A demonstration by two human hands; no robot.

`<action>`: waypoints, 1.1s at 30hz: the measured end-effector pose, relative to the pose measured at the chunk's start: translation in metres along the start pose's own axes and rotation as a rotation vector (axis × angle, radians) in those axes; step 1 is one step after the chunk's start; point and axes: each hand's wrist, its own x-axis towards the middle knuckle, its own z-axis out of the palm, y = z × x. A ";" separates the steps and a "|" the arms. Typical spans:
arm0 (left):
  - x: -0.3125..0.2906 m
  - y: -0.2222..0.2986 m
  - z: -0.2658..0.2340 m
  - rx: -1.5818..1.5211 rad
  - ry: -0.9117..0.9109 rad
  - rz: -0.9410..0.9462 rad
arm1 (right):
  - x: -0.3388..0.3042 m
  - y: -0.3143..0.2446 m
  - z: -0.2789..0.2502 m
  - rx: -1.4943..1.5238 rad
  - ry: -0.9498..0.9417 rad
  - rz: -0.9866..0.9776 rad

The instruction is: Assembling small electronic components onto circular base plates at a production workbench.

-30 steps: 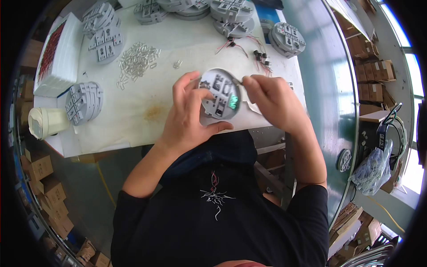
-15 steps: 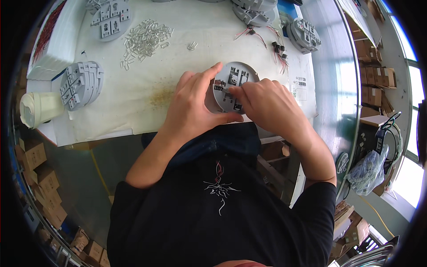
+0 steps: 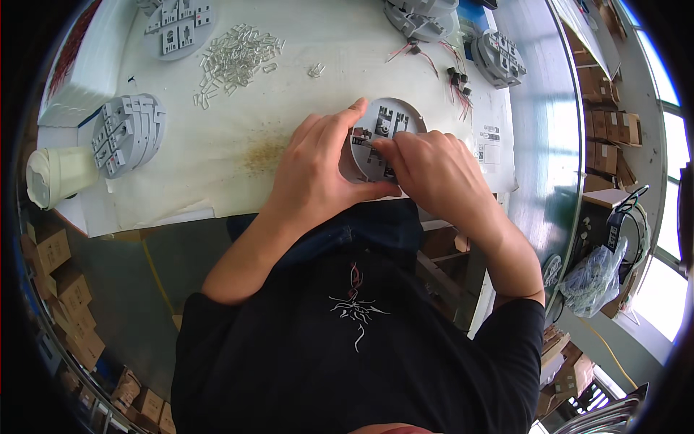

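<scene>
The disc, grey and round with dark metal parts on its face, is in both hands at the front edge of the bench, right of that edge's middle. Whether its underside touches the bench is hidden. The left hand's grip is clamped on the disc: fingers around the far left of the rim, thumb along the near side. The right hand has its fingers curled together, tips at the middle of the disc's face; I cannot tell whether its grip pinches anything there.

Toward the bench's left edge, a cream cup lies near the front left corner, with a stack of grey discs just beside it. A white box stands farther back along that edge. Right of the box is a pile of clear clips, with a few loose clips apart from it. A brown stain marks the bench left of the left hand. Toward the right edge lie black parts with thin red and dark wires, and beyond them more grey discs.
</scene>
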 end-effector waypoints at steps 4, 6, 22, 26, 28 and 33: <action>0.000 0.001 0.001 0.006 -0.030 -0.021 | 0.002 -0.006 0.002 -0.064 -0.013 -0.009; 0.002 0.000 0.001 0.000 -0.020 -0.012 | 0.003 -0.011 0.002 -0.203 -0.002 -0.063; 0.000 0.001 0.000 -0.016 -0.006 -0.023 | 0.003 -0.016 -0.012 -0.299 -0.161 -0.041; -0.001 0.004 -0.008 -0.018 -0.047 -0.060 | 0.005 -0.007 -0.008 -0.181 -0.145 -0.067; 0.003 0.006 -0.015 -0.026 -0.135 -0.095 | 0.003 0.008 -0.006 -0.073 -0.109 -0.048; 0.003 -0.016 -0.026 -0.301 -0.258 -0.107 | -0.024 0.023 0.007 0.279 0.166 -0.148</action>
